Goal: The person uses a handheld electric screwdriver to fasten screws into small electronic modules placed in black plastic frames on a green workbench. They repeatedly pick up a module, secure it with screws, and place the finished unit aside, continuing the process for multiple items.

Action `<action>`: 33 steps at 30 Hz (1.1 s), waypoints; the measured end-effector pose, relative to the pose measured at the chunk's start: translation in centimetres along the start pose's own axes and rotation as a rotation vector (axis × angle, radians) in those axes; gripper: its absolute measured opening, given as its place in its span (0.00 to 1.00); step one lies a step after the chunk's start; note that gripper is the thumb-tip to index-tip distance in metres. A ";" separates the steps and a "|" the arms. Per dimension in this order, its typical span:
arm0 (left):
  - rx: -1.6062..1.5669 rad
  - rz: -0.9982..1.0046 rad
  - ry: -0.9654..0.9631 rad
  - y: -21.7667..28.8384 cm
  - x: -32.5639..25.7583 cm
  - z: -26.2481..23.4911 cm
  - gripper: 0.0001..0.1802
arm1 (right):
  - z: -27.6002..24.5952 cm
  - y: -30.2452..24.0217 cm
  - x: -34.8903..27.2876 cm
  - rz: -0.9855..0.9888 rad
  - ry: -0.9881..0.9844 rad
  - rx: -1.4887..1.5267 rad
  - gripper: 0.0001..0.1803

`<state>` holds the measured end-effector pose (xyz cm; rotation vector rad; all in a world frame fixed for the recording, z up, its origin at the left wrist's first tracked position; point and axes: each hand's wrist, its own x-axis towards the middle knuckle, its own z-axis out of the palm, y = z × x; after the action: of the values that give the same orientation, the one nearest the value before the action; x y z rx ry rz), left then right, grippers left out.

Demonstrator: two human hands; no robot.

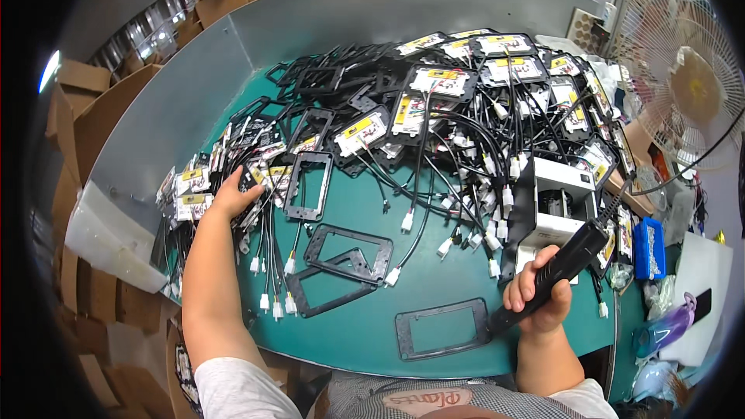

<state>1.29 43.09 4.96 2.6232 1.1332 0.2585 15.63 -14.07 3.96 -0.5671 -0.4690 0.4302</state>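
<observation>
My left hand [233,195] reaches into the left-hand pile, its thumb and fingers around the end of a small black wired module [247,180]. My right hand [542,291] is wrapped round a black electric screwdriver [570,260], which slants down to the left. The tip end of the screwdriver meets the right edge of a flat black rectangular frame [402,335] lying near the table's front. Two more black frames [310,252] overlap in the middle, and another frame [289,206] leans against the pile. White plugs [277,309] on dark cables hang from the modules near my left hand.
A large heap of labelled modules on black frames [442,81] fills the back and right. A white box-shaped device [563,174] stands beside the screwdriver. Grey metal walls [326,12] edge the green table [372,361]. A blue bin [649,248] and a fan [687,81] stand right.
</observation>
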 end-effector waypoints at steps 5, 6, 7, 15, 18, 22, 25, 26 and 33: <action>0.042 0.005 -0.110 2.1 -1.0 -1.1 0.49 | 0.1 -0.1 -0.4 0.001 -0.031 0.017 0.32; 0.077 0.022 -0.109 2.9 -1.3 -1.5 0.48 | 0.1 -0.2 -0.4 -0.004 -0.035 0.015 0.32; 0.079 0.016 -0.100 3.0 -1.3 -1.7 0.48 | 0.1 -0.3 -0.4 -0.007 -0.045 0.019 0.32; 0.160 -0.012 -0.150 3.0 -0.2 0.5 0.43 | -0.4 -0.3 -0.3 0.011 -0.055 0.063 0.29; 0.229 -0.006 -0.158 5.9 -1.3 -0.1 0.43 | -0.4 -0.6 -0.4 -0.024 -0.037 0.029 0.29; 0.203 0.053 -0.060 7.6 -2.5 -1.0 0.41 | -0.3 -0.9 -0.5 -0.058 -0.024 0.024 0.29; 0.089 0.190 0.203 5.8 -2.2 -1.4 0.43 | -0.1 -0.8 -0.6 -0.049 -0.043 0.026 0.29; 0.052 0.187 0.315 5.3 -2.2 -2.0 0.41 | -0.1 -0.7 -0.6 -0.050 -0.045 0.023 0.29; -0.311 0.478 0.881 9.8 -5.5 -13.1 0.24 | -0.4 -0.6 -0.6 -0.058 -0.036 0.024 0.29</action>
<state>0.76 34.89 20.17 2.4580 0.5306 1.6490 15.51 -15.04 3.84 -0.5219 -0.5126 0.3910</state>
